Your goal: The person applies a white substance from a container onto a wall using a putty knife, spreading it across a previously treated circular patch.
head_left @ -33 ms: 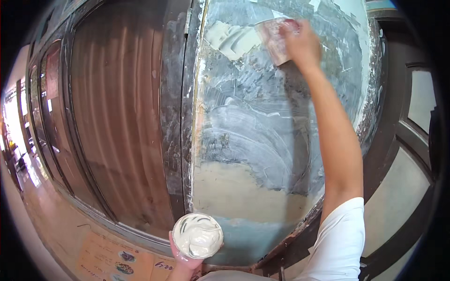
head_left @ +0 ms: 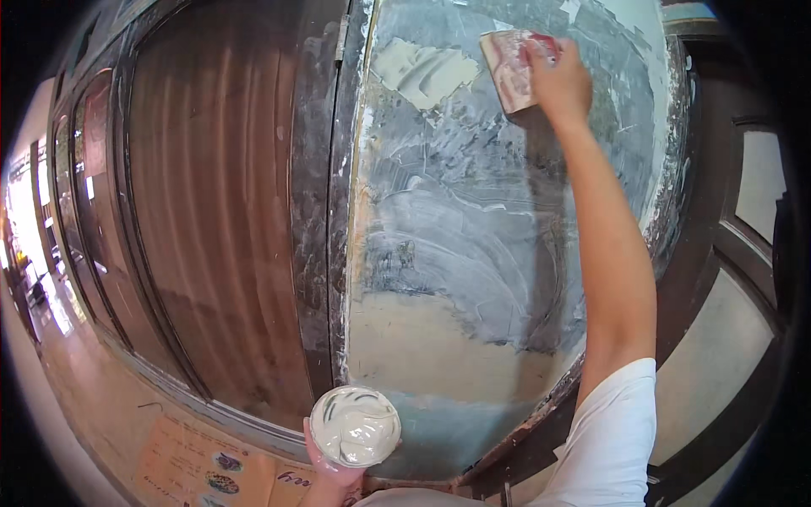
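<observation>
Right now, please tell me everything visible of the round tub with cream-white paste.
The round, pale-rimmed tub is open, its mouth facing the camera. Glossy cream-white paste covers the opening in swirls, with thin dark streaks toward the far edge. The left hand supports it in its grip, low in the view. Its outer wall is mostly hidden; its material is unclear.

From where I stand, the right arm (head_left: 618, 253) reaches high and forward, forearm bare, with the right hand (head_left: 561, 84) curled in a grip at its end. Low and close to the body, the left hand (head_left: 333, 470) is cupped, most of its fingers hidden.
</observation>
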A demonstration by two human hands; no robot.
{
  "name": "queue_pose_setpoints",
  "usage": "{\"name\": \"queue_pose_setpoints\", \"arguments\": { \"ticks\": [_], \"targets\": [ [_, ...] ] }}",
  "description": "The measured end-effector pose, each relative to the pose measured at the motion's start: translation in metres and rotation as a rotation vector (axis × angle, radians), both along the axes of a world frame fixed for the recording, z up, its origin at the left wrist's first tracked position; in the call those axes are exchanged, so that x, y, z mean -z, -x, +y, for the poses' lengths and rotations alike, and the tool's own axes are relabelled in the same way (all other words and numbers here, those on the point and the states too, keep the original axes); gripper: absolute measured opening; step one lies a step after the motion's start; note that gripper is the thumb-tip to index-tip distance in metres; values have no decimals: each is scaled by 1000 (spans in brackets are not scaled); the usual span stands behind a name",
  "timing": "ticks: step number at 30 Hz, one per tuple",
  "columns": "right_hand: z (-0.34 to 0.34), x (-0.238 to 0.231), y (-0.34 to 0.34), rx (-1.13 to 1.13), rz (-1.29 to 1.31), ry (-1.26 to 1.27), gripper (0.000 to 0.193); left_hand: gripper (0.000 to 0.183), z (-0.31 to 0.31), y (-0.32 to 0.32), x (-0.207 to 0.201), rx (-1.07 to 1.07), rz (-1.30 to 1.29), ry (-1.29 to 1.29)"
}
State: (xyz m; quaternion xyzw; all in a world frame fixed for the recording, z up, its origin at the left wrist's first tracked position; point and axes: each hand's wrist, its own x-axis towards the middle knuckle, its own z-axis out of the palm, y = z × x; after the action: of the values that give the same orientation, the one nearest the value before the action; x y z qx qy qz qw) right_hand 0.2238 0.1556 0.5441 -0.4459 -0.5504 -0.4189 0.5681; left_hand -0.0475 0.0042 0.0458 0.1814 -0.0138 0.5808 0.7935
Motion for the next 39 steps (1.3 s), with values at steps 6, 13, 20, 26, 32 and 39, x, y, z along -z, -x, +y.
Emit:
{"name": "queue_pose_setpoints", "arguments": {
  "ticks": [6,13,20,26,32,39],
  "targets": [
    [-9,7,-1,-125,-50,-18,47,88,1,9,0,4,-18,19],
    [-10,8,-21,28,154,-64,48,88,8,15,-3,34,20,23],
    [-13,22,26,-58,-196,195,44,86,10,25,-1,27,51,9],
    [-8,12,68,69,-357,217,45,86,14,28,-6,49,15,-2],
    [2,-15,41,91,-32,-80,48,87,13,35,-4,22,43,32],
    [7,6,101,74,-349,165,47,88,19,46,5,-24,105,1]
  ]
}}
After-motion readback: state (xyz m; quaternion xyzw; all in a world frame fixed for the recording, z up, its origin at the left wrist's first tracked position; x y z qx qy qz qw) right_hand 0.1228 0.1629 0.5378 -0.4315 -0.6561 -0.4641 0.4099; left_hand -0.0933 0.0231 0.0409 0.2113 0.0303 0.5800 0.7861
